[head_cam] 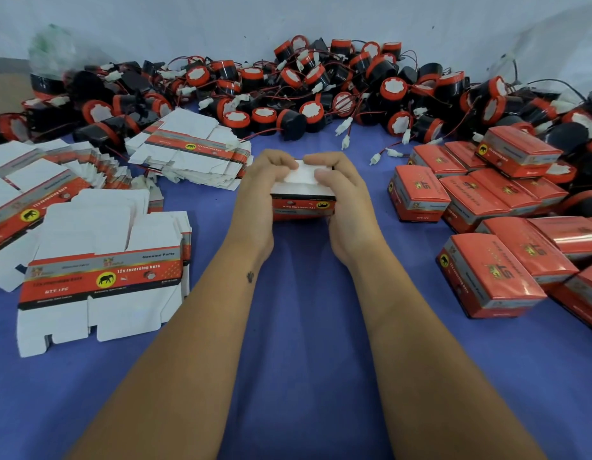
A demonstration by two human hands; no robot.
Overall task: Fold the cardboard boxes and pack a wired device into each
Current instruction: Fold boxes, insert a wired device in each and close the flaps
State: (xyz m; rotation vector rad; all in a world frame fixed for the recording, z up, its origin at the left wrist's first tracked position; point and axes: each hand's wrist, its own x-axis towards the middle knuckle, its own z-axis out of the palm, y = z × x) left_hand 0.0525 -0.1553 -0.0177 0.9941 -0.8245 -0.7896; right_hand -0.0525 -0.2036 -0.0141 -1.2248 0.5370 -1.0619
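Both hands, left hand (266,187) and right hand (342,190), grip the box (302,205).

blue table cover (307,376), pale wall (155,24)

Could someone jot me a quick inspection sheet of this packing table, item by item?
Surface: blue cloth.
Job's things: one box held at centre; flat boxes stacked left; closed boxes piled right; devices heaped behind.
Clutter: nothing seen.
Hands: left hand and right hand grip the box, fingers pressing its white flap.
Cables: red-black wires with white plugs trailing from the heap.
Surroundings: pale sheet behind.
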